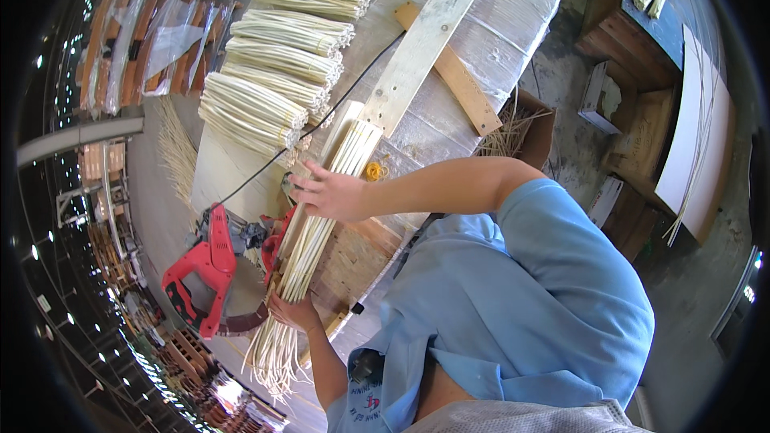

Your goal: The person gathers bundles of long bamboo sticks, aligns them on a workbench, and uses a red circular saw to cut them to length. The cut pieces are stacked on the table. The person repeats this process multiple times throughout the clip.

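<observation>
A bundle of thin pale canes (pixel 309 244) lies in a wooden trough on the workbench, its loose ends fanning out toward the lower left. My left hand (pixel 293 313) is closed around the bundle near those loose ends. Farther up, my right hand (pixel 333 195) rests across the canes with its fingers stretched out over the far side. Close by on the left stands a red power saw (pixel 212 265) with a black-trimmed handle; the canes hide part of it. Beside the bundle, to the right of my right hand, sits a small heap of yellow bands (pixel 374 171).
Several tied cane bundles (pixel 253 108) are stacked beyond the saw, and a black cable (pixel 353 88) crosses the bench. A pale board (pixel 425 44) extends from the trough over a brown wooden strip (pixel 461 84). A cardboard box (pixel 529 132) of cane scraps stands right of the bench.
</observation>
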A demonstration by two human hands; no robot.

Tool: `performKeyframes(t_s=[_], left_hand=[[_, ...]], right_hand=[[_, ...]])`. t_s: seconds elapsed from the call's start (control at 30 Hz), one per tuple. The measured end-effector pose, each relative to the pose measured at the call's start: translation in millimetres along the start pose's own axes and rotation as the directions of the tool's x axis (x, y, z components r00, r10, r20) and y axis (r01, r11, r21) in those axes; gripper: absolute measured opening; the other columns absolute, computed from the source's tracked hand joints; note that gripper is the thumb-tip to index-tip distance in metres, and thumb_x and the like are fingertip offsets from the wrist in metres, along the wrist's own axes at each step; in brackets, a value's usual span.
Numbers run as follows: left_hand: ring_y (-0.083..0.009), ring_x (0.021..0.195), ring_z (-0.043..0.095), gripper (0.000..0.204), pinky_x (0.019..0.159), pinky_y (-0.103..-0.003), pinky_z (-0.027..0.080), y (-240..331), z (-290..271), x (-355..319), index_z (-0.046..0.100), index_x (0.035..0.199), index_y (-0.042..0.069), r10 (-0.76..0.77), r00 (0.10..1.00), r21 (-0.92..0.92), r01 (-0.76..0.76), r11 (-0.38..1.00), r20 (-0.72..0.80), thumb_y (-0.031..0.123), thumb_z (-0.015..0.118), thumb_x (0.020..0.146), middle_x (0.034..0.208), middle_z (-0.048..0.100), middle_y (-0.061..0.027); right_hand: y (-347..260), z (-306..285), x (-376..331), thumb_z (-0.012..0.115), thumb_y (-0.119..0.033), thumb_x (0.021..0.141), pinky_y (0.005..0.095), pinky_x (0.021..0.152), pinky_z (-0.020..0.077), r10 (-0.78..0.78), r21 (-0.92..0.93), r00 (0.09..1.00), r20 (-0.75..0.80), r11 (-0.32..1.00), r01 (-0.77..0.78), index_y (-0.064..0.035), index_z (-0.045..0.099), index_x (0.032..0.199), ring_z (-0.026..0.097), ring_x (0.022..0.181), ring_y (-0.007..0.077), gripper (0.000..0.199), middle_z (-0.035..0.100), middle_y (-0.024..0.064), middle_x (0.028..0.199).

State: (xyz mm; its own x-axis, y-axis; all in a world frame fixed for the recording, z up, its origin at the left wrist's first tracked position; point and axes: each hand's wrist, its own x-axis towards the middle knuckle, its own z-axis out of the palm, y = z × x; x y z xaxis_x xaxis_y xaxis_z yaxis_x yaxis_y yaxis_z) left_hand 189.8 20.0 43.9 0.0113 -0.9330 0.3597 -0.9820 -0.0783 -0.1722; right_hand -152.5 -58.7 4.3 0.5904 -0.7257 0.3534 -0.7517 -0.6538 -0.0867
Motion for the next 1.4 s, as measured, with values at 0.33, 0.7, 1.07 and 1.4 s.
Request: performKeyframes(t_s=[0.33, 0.7, 1.07, 1.4], left_hand=[[-0.0448, 0.136, 0.046, 0.106, 0.116, -0.056, 0.035, 16.8, -8.9, 21.4, 0.054, 0.147, 0.003, -0.026, 0.996, -0.039, 0.029, 0.999, 0.084, 0.050, 0.096, 0.061, 0.144, 0.052, -0.0260], [-0.0481, 0.134, 0.044, 0.113, 0.114, -0.059, 0.036, 20.7, 6.4, 19.1, 0.047, 0.149, -0.007, -0.085, 0.993, -0.130, 0.095, 0.987, 0.078, 0.050, 0.096, 0.064, 0.142, 0.047, -0.0317], [-0.0464, 0.151, 0.025, 0.120, 0.123, -0.057, 0.027, -66.3, 12.5, -12.3, 0.046, 0.149, -0.005, -0.267, 0.955, -0.040, 0.274, 0.961, 0.127, 0.066, 0.092, 0.064, 0.158, 0.032, -0.0298], [-0.0482, 0.150, 0.025, 0.112, 0.125, -0.062, 0.023, -156.6, 31.0, -36.4, 0.043, 0.148, -0.001, -0.153, 0.978, 0.063, 0.145, 0.987, 0.141, 0.049, 0.096, 0.063, 0.158, 0.031, -0.0289]], right_hand=[[-3.7, 21.9, 11.7, 0.066, -0.033, 0.093, 0.0734, 0.122, 0.0163, 0.068, 0.077, 0.997, -0.025, 0.995, -0.066, -0.0225, 0.056, 0.140, 0.027, 0.154, 0.0442, 0.049, 0.038, 0.0145, 0.163], [14.8, 16.3, 2.7, 0.065, -0.028, 0.091, 0.0700, 0.125, 0.0142, 0.008, 0.065, 0.999, 0.051, 0.998, -0.011, -0.0183, 0.053, 0.135, 0.039, 0.147, 0.0441, 0.047, 0.046, 0.0208, 0.156], [14.4, 37.1, 0.5, 0.066, -0.020, 0.088, 0.0604, 0.129, 0.0146, 0.020, 0.308, 1.000, 0.018, 0.951, -0.024, -0.0155, 0.062, 0.134, 0.043, 0.146, 0.0362, 0.046, 0.050, 0.0171, 0.152], [0.1, 7.2, 11.5, 0.076, -0.032, 0.083, 0.0579, 0.128, 0.0193, 0.038, 0.130, 0.982, 0.183, 0.989, -0.063, -0.0111, 0.048, 0.145, 0.043, 0.143, 0.0328, 0.071, 0.050, 0.0135, 0.149]])
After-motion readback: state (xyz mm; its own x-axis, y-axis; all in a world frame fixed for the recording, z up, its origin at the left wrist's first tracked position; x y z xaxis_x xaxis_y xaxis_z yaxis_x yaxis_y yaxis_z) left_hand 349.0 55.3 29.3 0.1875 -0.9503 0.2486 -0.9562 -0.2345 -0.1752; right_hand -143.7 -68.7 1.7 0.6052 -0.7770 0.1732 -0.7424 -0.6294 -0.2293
